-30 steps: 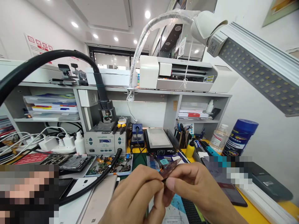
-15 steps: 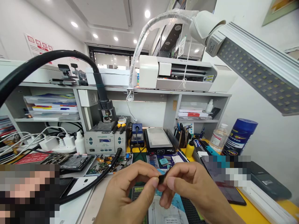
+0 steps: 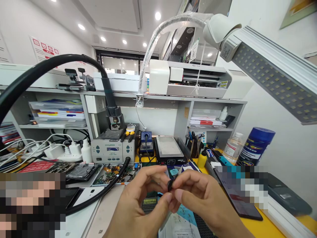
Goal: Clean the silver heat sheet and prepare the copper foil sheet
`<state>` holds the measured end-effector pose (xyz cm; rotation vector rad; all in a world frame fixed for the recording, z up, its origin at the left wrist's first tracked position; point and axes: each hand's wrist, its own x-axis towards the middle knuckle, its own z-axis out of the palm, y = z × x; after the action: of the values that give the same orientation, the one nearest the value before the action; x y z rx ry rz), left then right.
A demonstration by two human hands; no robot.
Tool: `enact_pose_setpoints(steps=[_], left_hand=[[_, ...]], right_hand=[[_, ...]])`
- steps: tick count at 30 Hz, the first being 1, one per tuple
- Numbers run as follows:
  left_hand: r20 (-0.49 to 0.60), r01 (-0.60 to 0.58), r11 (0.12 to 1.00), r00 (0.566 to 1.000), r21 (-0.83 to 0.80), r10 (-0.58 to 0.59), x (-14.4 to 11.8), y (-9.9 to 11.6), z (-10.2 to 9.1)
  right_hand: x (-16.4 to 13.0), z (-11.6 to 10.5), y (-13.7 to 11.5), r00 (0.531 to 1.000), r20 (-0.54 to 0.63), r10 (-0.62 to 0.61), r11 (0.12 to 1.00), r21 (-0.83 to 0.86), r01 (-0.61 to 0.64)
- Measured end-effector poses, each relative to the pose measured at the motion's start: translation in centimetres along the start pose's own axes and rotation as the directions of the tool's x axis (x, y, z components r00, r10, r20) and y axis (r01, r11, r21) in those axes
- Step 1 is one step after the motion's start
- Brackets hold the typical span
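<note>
Both hands meet low at the near edge of the table (image 3: pixel 272 224), fingertips pressed together. Left hand (image 3: pixel 138 206) and right hand (image 3: pixel 205 201) are each pinched narrowly on one small dark part (image 3: pixel 170 184), held in the air between thumbs and forefingers above a printed sheet (image 3: pixel 182 224); what the part is cannot be told, as the fingers cover most of it.

Overhead, an LED lamp panel (image 3: pixel 274 72) reaches in from the right. A black flexible hose (image 3: pixel 49 66) arcs across the left side down to a grey rework station (image 3: pixel 112 150) at the back edge. Beside that stand a black hot plate (image 3: pixel 169 150) and a small blue soldering stand (image 3: pixel 146 140). Towards the right edge stands a blue canister (image 3: pixel 255 147), with a clear bottle (image 3: pixel 232 145) just beside it. A tray of small components (image 3: pixel 115 173) lies left of the hands, and a dark phone (image 3: pixel 237 198) lies to their right.
</note>
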<state>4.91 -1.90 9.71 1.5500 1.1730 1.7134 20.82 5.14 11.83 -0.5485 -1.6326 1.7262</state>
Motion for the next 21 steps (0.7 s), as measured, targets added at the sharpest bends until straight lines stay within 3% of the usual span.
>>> enact_pose_setpoints(steps=[3, 6, 10, 12, 14, 16, 21], left_hand=[[-0.052, -0.084, 0.996, 0.995, 0.04, 0.086, -0.1, -0.3, 0.5], [-0.111, -0.2, 0.964, 0.969, 0.177, 0.221, -0.1, -0.7, 0.6], [-0.071, -0.448, 0.815, 0.86, 0.368, 0.505, -0.1, -0.7, 0.2], [-0.05, -0.518, 0.759, 0.813, 0.395, 0.581, 0.0, -0.5, -0.1], [-0.007, -0.547, 0.717, 0.793, 0.432, 0.609, 0.1, -0.2, -0.4], [0.048, -0.566, 0.656, 0.774, 0.499, 0.632, 0.3, -0.1, -0.7], [0.165, -0.626, 0.485, 0.7, 0.611, 0.695, 0.2, -0.2, -1.7]], right_hand=[[-0.2, 0.4, 0.2, 0.992, -0.106, -0.076, 0.99, -0.13, 0.062], [-0.3, 0.2, 0.4, 0.929, -0.167, -0.33, 0.879, -0.413, 0.239], [-0.1, -0.8, 0.2, 0.777, 0.047, -0.627, 0.516, -0.723, 0.46], [-0.1, -1.1, 0.0, 0.648, 0.148, -0.747, 0.324, -0.769, 0.55], [0.0, -1.3, -0.1, 0.527, 0.218, -0.822, 0.168, -0.79, 0.589], [-0.1, -1.3, -0.2, 0.472, 0.278, -0.836, 0.067, -0.803, 0.592], [-0.2, -1.7, -0.4, 0.397, 0.4, -0.826, -0.096, -0.794, 0.6]])
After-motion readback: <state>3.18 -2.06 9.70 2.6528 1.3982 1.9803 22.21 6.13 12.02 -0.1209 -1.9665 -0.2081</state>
